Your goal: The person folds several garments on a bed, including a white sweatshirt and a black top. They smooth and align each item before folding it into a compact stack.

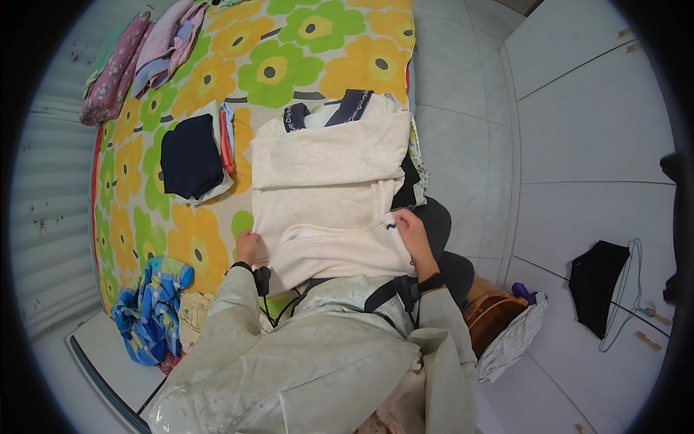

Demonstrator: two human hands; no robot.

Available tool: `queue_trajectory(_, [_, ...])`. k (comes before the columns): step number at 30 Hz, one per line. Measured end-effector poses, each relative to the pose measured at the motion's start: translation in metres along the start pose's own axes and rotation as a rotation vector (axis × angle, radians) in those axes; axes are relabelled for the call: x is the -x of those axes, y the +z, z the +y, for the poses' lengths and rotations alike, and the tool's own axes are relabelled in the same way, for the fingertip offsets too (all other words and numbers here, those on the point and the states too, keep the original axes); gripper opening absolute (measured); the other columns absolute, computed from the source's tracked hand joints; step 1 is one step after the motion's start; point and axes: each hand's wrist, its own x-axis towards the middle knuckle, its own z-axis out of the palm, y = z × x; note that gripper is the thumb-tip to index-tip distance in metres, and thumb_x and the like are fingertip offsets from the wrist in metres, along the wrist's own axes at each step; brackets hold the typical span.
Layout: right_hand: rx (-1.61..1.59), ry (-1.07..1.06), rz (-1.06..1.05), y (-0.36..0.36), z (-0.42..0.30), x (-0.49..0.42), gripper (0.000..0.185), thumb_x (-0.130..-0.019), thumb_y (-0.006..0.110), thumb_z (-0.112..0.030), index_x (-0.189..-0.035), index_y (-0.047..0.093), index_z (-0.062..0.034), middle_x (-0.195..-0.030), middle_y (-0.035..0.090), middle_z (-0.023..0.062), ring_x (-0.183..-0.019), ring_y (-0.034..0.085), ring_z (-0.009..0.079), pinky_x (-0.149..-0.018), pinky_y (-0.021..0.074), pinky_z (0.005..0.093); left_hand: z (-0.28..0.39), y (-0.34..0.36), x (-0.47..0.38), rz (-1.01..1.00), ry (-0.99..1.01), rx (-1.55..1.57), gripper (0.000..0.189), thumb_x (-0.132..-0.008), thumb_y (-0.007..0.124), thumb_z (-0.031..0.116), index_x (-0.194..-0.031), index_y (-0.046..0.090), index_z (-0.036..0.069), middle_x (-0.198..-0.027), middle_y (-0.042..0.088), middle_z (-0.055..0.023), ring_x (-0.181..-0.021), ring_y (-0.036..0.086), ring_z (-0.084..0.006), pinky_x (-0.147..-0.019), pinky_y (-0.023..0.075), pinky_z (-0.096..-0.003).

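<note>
A cream-coloured garment [325,203] lies partly folded on the flowered bed in front of me. Its upper part is folded over, with a navy patterned band [352,108] showing at the far end. My left hand [246,247] grips the left edge of the cloth. On the other side, my right hand [410,230] pinches the near part by its right edge, close to a small dark mark. The near part lies bunched in loose folds against my lap. Both wrists wear black straps with small devices.
A folded stack topped by a navy garment [192,157] sits left on the flowered bedsheet [198,238]. Rolled pink bedding [116,70] lies far left, a crumpled blue checked cloth [154,309] near left. Right are a brown bag [493,320] and a black garment [599,287] by white cabinets.
</note>
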Motion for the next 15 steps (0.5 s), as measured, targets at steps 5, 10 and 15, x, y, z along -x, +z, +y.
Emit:
queue_trajectory(5, [-0.239, 0.139, -0.071, 0.014, 0.019, -0.016, 0.018, -0.088, 0.055, 0.000, -0.105, 0.060, 0.0035, -0.091, 0.067, 0.0086, -0.080, 0.062, 0.0113, -0.072, 0.0501, 0.0239, -0.010, 0.002, -0.006, 0.088, 0.079, -0.149, 0.011, -0.070, 0.060, 0.009, -0.071, 0.055, 0.000, -0.065, 0.054, -0.0105, -0.063, 0.052, -0.0222, -0.058, 0.0408, -0.0368])
queue_trajectory(10, [-0.094, 0.094, -0.067, 0.028, 0.009, -0.027, 0.013, -0.085, 0.062, -0.004, -0.096, 0.065, 0.0017, -0.082, 0.069, 0.0063, -0.072, 0.063, 0.0105, -0.065, 0.0494, 0.0234, -0.013, 0.005, -0.008, 0.121, 0.111, -0.239, 0.014, -0.069, 0.060, 0.011, -0.074, 0.056, -0.001, -0.071, 0.059, -0.0154, -0.067, 0.057, -0.0272, -0.062, 0.0433, -0.0383])
queue_trajectory(15, [0.140, 0.081, 0.221, 0.045, -0.005, -0.027, 0.022, -0.080, 0.071, -0.020, -0.086, 0.066, -0.0004, -0.074, 0.069, 0.0085, -0.066, 0.066, 0.0169, -0.062, 0.0496, 0.0291, -0.018, 0.003, -0.010, 0.088, 0.148, -0.224, 0.011, -0.072, 0.058, 0.009, -0.077, 0.057, -0.002, -0.071, 0.058, -0.0105, -0.067, 0.054, -0.0213, -0.061, 0.0424, -0.0347])
